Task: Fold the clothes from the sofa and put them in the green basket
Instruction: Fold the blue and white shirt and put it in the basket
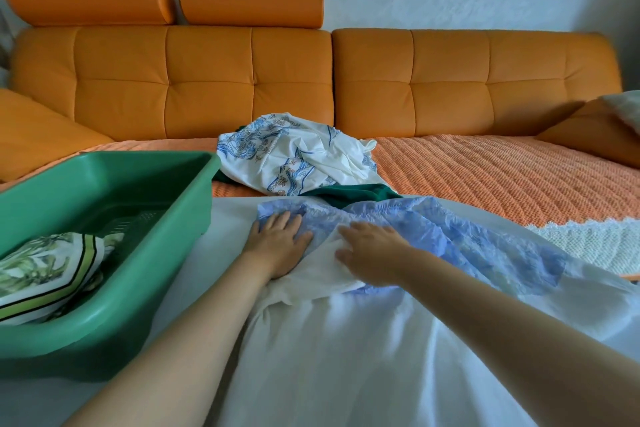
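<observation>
Pressing down on a blue and white garment [485, 239], the person's left hand [277, 246] lies palm-flat with its fingers [280, 222] straight and slightly spread, pointing toward the sofa [207, 80]. The right hand [372, 258] rests just beside it on a white fold of the same garment, fingers extended and loosely apart, thumb out to the side; neither hand pinches the fabric. The garment is spread over a white counter [228, 215], its crinkled blue part at the far edge and its plain white part running back toward the person. To the left on the counter stands the green basket [104, 163], near the left hand but not touching it, and a folded cloth with a green leaf print and striped border [45, 277] lies in its near corner. Beyond the counter, on the sofa seat's orange textured cover [485, 166], a crumpled white garment with blue patterned bands [294, 149] sits heaped on a dark green garment [353, 194], whose edge reaches the far side of the blue fabric. A white knitted throw with a scalloped edge [588, 236] lies on the seat at the right. Two orange headrests [90, 2] top the left half of the sofa back.
</observation>
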A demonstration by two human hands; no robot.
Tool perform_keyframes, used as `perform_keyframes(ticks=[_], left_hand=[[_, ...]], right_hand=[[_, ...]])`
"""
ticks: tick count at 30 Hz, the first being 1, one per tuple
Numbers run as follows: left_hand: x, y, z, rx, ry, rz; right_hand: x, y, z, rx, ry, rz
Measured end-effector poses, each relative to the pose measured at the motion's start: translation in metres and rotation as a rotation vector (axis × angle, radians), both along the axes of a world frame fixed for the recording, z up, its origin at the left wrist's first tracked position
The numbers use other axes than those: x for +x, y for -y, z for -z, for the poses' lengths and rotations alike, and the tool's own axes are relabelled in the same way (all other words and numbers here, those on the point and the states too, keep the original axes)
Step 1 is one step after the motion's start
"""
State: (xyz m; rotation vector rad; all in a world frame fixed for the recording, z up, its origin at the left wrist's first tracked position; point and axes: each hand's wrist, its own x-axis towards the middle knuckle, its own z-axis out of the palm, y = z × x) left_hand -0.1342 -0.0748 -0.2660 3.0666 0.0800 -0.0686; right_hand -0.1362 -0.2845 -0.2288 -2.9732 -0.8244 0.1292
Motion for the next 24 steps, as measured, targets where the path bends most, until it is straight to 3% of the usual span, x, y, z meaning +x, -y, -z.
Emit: perform_keyframes(ticks=[3,5,7,9,11,16,21,24], left_hand=[[-0.009,-0.013,-0.001,-0.035,-0.027,-0.053],[-0.013,-0.015,-0.007,0.071,0.054,-0.026],[-0.017,-0.006,-0.012,0.151,0.235,0.091],[-0.023,0.01,-0.015,-0.007,0.299,0.164],[-0.032,0.02,-0.008,-0.146,0.211,0.152],[-0.042,0.012,0.004,-0.05,-0.061,0.082],[-0.046,0.018,-0.008,-0.035,-0.117,0.06],[-0.048,0.032,-0.025,-0.048,-0.007,0.064]], right_hand=[[-0.004,0.008,0.015,-0.147,-0.168,0.062],[-0.003,0.01,0.015,-0.184,-0.193,0.087],[-0.003,0.009,0.011,-0.213,-0.132,0.073],[-0.004,0.006,0.008,-0.179,0.002,-0.006],[-0.007,0.005,0.008,-0.118,0.085,-0.092],[-0.016,0.009,0.02,-0.042,-0.085,-0.035],[-0.022,0.015,0.017,0.031,-0.104,0.012],[-0.024,0.034,0.002,0.144,-0.063,0.048]])
